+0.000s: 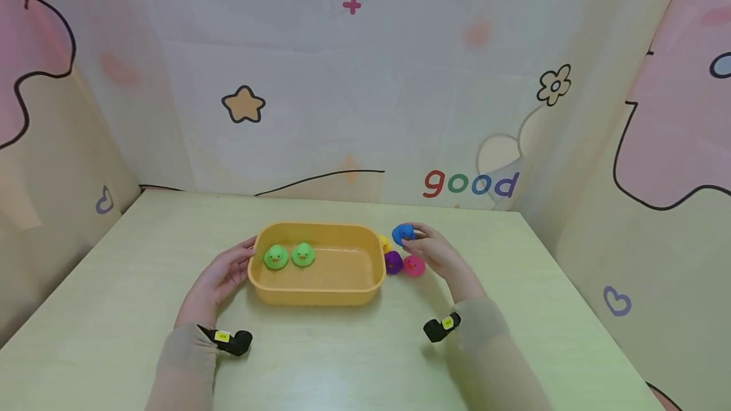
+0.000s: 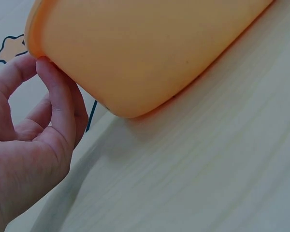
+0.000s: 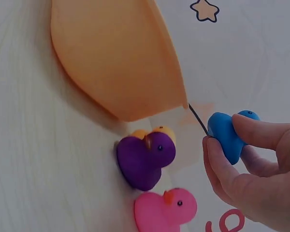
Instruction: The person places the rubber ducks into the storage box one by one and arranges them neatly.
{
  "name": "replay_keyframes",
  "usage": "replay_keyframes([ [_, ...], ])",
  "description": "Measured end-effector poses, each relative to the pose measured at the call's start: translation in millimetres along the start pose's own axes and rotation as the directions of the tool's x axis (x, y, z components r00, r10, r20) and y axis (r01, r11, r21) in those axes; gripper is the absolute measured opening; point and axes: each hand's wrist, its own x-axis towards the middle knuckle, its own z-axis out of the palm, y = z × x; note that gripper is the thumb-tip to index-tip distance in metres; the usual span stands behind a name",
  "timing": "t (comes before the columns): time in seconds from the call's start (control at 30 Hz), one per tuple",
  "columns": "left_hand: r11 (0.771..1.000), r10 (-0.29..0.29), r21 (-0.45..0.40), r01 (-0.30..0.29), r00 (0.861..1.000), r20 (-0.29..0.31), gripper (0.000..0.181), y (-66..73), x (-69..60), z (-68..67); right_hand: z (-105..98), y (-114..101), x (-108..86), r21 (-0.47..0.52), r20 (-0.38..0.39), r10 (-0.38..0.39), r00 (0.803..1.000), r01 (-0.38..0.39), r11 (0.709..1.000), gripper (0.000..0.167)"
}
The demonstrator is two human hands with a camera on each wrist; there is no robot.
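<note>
A blue toy duck [image 1: 402, 234] is pinched between the thumb and fingers of my right hand [image 1: 438, 254], held up off the table. Just beyond the basin's right end stand a purple duck [image 3: 144, 162], a pink duck [image 3: 164, 212] and a yellow duck [image 1: 386, 244], the last partly hidden behind the purple one. Two green ducks, a left one [image 1: 276, 257] and a right one [image 1: 303, 255], sit in the left part of the yellow-orange plastic basin [image 1: 320, 297]. With thumb and fingers, my left hand [image 2: 43, 121] grips the basin's left rim.
Everything stands on a pale wood-grain table [image 1: 320, 360]. A printed cloth backdrop [image 1: 365, 106] rises behind the table and along both sides. Each wrist carries a small black camera, a left one [image 1: 231, 340] and a right one [image 1: 441, 327].
</note>
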Motion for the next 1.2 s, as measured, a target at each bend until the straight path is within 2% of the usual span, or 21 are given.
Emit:
replay_keyframes([
  [0.23, 1.000, -0.001, -0.012, 0.001, 1.000, 0.001, 0.062, -0.5, 0.2, -1.0, 34, -16, 11.8, 0.019, 0.021, -0.007, 1.000, 0.007, 1.000, 0.051],
  [0.53, 1.000, 0.007, 0.002, -0.007, 1.000, 0.018, 0.061, -2.6, 3.2, -3.0, 75, -21, 24.6, 0.012, 0.030, 0.001, 1.000, -0.002, 1.000, 0.049],
  [0.7, 1.000, 0.012, 0.014, -0.013, 1.000, 0.013, 0.061, -2.1, 3.2, -2.9, 96, -22, 28.6, -0.026, 0.043, 0.018, 0.999, -0.017, 1.000, 0.046],
  [0.93, 1.000, 0.015, 0.009, -0.015, 1.000, 0.009, 0.062, -1.7, 1.4, -1.8, 116, -15, 36.7, -0.001, 0.087, 0.027, 0.996, -0.027, 1.000, 0.042],
  [1.2, 1.000, 0.021, 0.020, -0.022, 1.000, 0.015, 0.061, -2.6, 2.2, -3.4, 127, -7, 44.8, -0.078, 0.063, 0.086, 0.994, -0.081, 0.994, 0.041],
])
